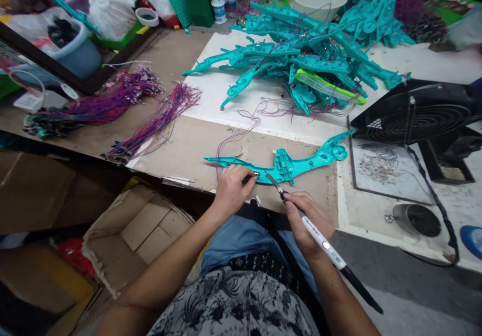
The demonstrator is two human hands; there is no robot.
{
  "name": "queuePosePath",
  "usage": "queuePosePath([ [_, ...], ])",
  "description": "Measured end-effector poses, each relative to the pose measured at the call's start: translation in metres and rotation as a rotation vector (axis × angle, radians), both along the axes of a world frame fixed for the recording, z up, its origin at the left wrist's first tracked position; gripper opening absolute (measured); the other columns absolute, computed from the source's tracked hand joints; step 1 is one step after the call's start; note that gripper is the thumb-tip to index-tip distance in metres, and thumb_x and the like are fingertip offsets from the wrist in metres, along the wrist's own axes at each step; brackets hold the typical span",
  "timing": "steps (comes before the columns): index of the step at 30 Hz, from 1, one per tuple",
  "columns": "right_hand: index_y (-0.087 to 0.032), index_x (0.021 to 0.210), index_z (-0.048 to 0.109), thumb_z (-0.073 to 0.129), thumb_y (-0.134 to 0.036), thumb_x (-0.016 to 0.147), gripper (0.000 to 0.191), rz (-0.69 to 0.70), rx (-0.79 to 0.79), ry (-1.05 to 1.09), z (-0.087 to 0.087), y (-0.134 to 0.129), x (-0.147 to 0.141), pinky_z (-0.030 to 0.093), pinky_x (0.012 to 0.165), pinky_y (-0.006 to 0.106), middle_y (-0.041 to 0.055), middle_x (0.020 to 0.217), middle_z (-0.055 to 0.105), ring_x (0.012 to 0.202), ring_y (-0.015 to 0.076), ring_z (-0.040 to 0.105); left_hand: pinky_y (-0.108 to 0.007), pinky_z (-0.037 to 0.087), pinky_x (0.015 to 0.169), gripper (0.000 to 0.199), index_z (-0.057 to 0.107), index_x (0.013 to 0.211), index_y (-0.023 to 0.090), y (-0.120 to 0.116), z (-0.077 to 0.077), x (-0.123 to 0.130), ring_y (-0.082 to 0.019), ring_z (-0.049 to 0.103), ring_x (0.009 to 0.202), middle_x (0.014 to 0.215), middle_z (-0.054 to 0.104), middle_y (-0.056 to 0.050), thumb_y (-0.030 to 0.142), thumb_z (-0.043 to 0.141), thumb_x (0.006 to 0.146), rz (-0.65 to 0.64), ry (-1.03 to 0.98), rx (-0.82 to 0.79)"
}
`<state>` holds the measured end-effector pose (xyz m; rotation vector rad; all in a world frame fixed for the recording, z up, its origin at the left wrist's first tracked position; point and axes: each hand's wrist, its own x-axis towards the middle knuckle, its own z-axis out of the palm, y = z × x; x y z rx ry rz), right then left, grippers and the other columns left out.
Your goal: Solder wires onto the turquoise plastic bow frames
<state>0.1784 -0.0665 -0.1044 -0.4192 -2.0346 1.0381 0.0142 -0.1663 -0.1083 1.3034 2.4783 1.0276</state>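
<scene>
Turq. curved plastic shell [299,166] lies on flat brown surface [188,147]; prob. light, stiff, slick, thin ends fragile, best held by broad mid. L hand [231,188]: fingers narrow on it, can't tell if gripping. R hand [309,220]: fingers wrapped round white-&-black pen-shaped soldering iron [323,242].

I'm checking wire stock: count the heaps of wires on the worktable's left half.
2: the larger heap in front of the blue basin, and the smaller heap to its right, nearer the left hand. Both are tangled, so separate bundles may be hidden inside.
</scene>
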Motion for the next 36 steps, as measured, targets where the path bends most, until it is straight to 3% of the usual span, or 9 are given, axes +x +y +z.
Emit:
queuePosePath([
  [6, -0.019, 0.096, 0.067, 0.056, -0.008, 0.083, 0.021, 0.031, 0.019, 0.017, -0.004, -0.001, 0.001, 0.053, 0.064, 0.032, 0.0056, 0.078, 0.068, 0.073, 0.0175, 0.064, -0.034, 0.041, 0.077, 0.01, 0.064, 0.075, 0.02, 0.002, 0.0, 0.004, -0.02, 0.056, 0.082, 0.078, 0.065, -0.002, 0.019, 0.06, 0.084, 0.016, 0.024, -0.028],
  [23, -0.019, 0.095, 0.068, 0.056, -0.01, 0.082, 0.02, 0.1, 0.041, -0.013, -0.006, 0.001, 0.003, 0.053, 0.064, 0.032, 0.0046, 0.074, 0.066, 0.069, 0.0171, 0.063, -0.035, 0.04, 0.078, 0.012, 0.064, 0.074, 0.02, 0.004, -0.004, 0.007, -0.02, 0.054, 0.082, 0.077, 0.062, -0.002, 0.024, 0.06, 0.085, 0.05, 0.05, -0.046],
  [31, -0.023, 0.105, 0.068, 0.058, -0.012, 0.084, 0.025, -0.054, 0.028, 0.023, -0.012, 0.015, 0.017, 0.054, 0.066, 0.033, 0.0048, 0.085, 0.068, 0.077, 0.0186, 0.066, -0.035, 0.038, 0.077, 0.011, 0.064, 0.073, 0.02, 0.004, -0.004, 0.008, -0.02, 0.054, 0.081, 0.076, 0.062, -0.002, 0.022, 0.061, 0.084, 0.063, 0.051, -0.043],
  [36, -0.023, 0.114, 0.066, 0.057, -0.023, 0.089, 0.027, -0.152, 0.009, 0.043, -0.023, 0.033, 0.02, 0.052, 0.061, 0.029, 0.0032, 0.081, 0.069, 0.067, 0.0162, 0.066, -0.035, 0.038, 0.077, 0.01, 0.064, 0.073, 0.02, 0.004, -0.006, 0.008, -0.02, 0.054, 0.082, 0.077, 0.062, -0.002, 0.022, 0.061, 0.083, 0.067, 0.049, -0.042],
])
